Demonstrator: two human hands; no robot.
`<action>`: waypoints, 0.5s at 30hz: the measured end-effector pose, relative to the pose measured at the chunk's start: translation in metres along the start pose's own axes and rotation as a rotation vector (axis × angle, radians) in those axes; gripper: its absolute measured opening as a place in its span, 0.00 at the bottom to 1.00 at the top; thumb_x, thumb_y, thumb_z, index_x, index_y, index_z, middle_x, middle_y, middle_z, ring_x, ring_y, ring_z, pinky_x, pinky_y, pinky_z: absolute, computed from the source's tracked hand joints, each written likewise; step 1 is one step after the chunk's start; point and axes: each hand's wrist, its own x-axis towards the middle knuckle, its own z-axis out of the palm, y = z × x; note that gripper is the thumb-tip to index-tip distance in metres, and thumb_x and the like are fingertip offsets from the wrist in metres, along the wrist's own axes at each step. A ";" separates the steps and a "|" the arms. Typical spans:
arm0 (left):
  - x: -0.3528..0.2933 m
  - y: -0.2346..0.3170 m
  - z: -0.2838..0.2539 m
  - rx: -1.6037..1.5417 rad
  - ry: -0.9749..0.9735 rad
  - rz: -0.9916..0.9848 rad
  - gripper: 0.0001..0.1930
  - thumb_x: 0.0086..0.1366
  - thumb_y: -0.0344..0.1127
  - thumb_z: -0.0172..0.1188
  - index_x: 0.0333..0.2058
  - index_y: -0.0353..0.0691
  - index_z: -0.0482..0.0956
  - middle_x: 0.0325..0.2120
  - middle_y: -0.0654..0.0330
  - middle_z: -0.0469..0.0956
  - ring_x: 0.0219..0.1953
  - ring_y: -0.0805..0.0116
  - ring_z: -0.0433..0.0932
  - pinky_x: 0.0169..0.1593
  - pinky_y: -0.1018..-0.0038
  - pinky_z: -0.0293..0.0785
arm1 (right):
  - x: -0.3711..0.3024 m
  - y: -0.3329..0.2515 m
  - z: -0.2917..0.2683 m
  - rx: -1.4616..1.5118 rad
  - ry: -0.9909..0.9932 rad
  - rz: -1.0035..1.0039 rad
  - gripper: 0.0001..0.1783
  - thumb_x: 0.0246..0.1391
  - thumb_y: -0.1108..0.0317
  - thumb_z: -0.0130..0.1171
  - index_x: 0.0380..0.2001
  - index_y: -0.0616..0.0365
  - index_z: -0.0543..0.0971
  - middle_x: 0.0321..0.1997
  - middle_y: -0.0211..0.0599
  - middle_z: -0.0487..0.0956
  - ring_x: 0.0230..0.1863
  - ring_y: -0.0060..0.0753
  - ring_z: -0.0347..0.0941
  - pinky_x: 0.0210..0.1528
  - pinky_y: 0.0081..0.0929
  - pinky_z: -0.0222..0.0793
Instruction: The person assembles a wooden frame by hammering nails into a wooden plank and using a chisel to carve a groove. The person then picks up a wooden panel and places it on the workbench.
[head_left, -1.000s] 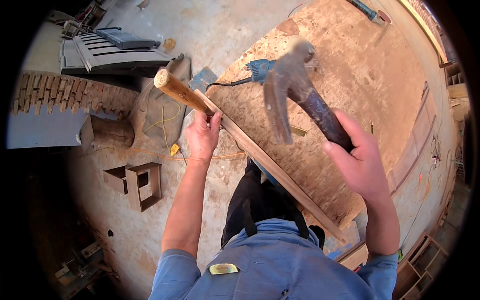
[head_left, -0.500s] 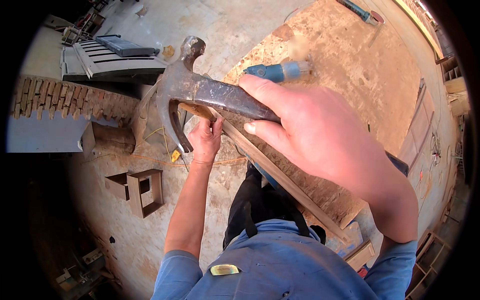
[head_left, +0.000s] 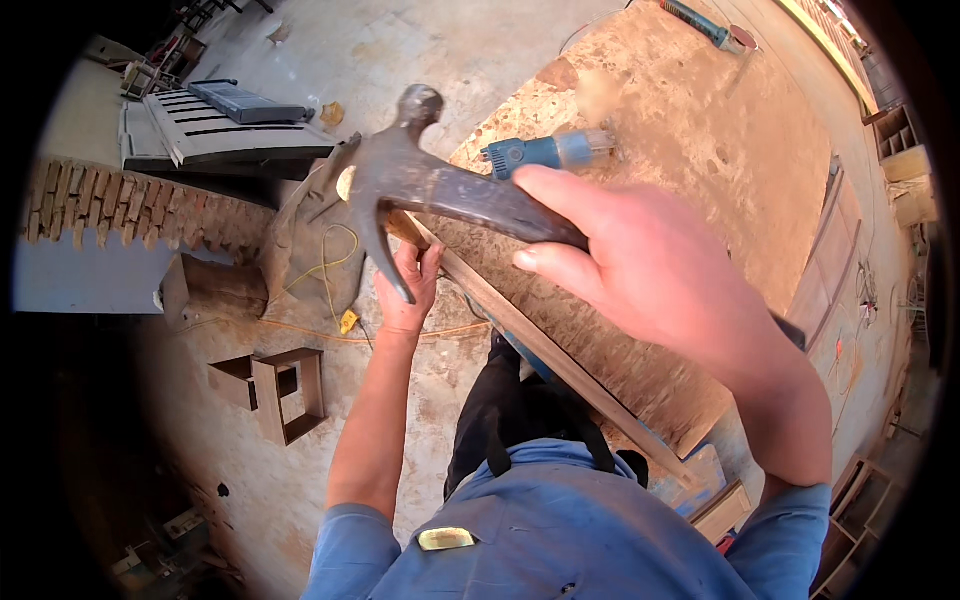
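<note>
My right hand is closed round the handle of a claw hammer. The hammer is raised close to the camera, its dark metal head at upper left and its claw pointing down. Below and behind it, my left hand grips a chisel by its wooden handle. The pale, round butt of that handle shows just left of the hammer head; the blade is out of sight. Beside my left fingers lies the far end of a long narrow wood strip, which runs back along the board's edge toward my body.
A large stained board bears a blue power tool and a second tool farther off. Wooden frames stand on the floor at left, near a yellow cord. A brick stack lies beyond.
The hammer and my right hand have moved right, so the chisel handle's butt now shows past the hammer head. My left hand keeps its grip, nearly in place.
</note>
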 end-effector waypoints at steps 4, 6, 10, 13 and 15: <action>0.007 0.004 -0.011 -0.233 -0.106 -0.013 0.09 0.63 0.33 0.65 0.41 0.42 0.79 0.30 0.55 0.84 0.33 0.56 0.84 0.35 0.64 0.77 | -0.035 0.022 0.032 0.357 0.057 0.266 0.16 0.59 0.60 0.61 0.46 0.57 0.75 0.31 0.50 0.79 0.37 0.53 0.77 0.39 0.40 0.71; 0.010 0.008 -0.019 -0.324 -0.174 -0.083 0.11 0.63 0.32 0.65 0.43 0.42 0.79 0.31 0.56 0.84 0.33 0.61 0.85 0.39 0.69 0.79 | -0.054 0.033 0.052 0.512 0.117 0.366 0.17 0.59 0.62 0.60 0.50 0.57 0.76 0.32 0.49 0.79 0.35 0.50 0.77 0.40 0.36 0.72; 0.020 -0.005 -0.019 -0.488 -0.266 -0.167 0.09 0.63 0.31 0.65 0.42 0.40 0.79 0.30 0.61 0.84 0.32 0.73 0.81 0.41 0.74 0.77 | -0.094 0.054 0.089 0.549 0.140 0.483 0.19 0.60 0.65 0.59 0.54 0.58 0.75 0.35 0.47 0.79 0.35 0.41 0.76 0.42 0.32 0.71; 0.029 -0.021 -0.020 -0.572 -0.162 -0.189 0.07 0.64 0.30 0.65 0.41 0.38 0.80 0.30 0.64 0.83 0.32 0.78 0.79 0.41 0.76 0.76 | -0.110 0.052 0.099 0.571 0.034 0.591 0.20 0.59 0.66 0.59 0.53 0.60 0.75 0.36 0.46 0.79 0.36 0.37 0.76 0.44 0.31 0.71; 0.042 -0.026 -0.025 -0.575 -0.103 -0.227 0.06 0.65 0.30 0.65 0.40 0.37 0.80 0.30 0.66 0.83 0.33 0.79 0.78 0.42 0.77 0.76 | -0.121 0.055 0.105 0.583 -0.038 0.675 0.20 0.59 0.66 0.60 0.53 0.61 0.75 0.38 0.46 0.79 0.38 0.36 0.76 0.45 0.30 0.71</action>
